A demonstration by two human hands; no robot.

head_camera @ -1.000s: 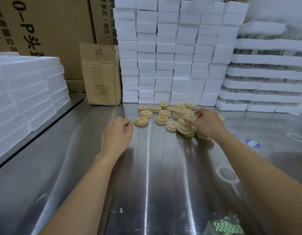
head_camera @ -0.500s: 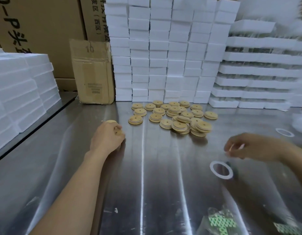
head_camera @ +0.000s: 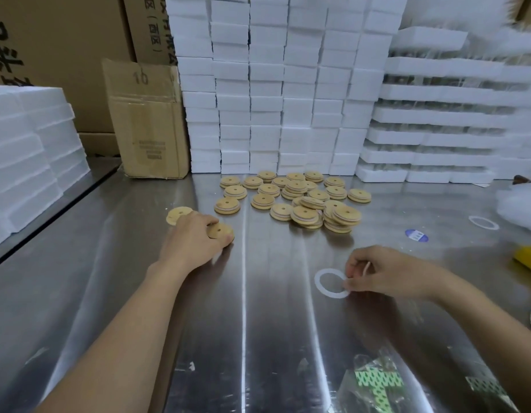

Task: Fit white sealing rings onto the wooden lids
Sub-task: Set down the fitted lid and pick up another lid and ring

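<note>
1. Wooden lids (head_camera: 291, 198): I count roughly two dozen in a pile at centre frame. Several overlap or sit stacked, so I cannot give an exact figure. Each disc shows a small central hole.
2. Two more lids lie apart from the pile, to its lower left. These are a loose lid (head_camera: 178, 215) and, just to its right, a held lid (head_camera: 221, 231).
3. Sealing rings: two full rings are visible. One sealing ring (head_camera: 317, 281) lies flat at right of centre, below the pile. A spare ring (head_camera: 481, 217) lies well apart, toward the right edge.
4. Left hand (head_camera: 192, 242): the fingers are curled over the held lid and grip it against the surface. The back of the hand touches the loose lid's edge.
5. Right hand (head_camera: 386, 275): the thumb and fingertips pinch the right rim of the sealing ring. The rest of the ring lies on the surface.
6. Surface: a brushed steel table (head_camera: 258, 338) with streaked reflections. It carries a blue sticker (head_camera: 416, 235), a yellow object (head_camera: 528, 257) at the right edge and a clear bag with green print (head_camera: 377, 380) at lower right.
7. Room: white foam blocks (head_camera: 273, 84) are stacked behind the pile, with more foam (head_camera: 26, 144) at left. A cardboard box marked 10 (head_camera: 145, 120) stands at upper left.
</note>
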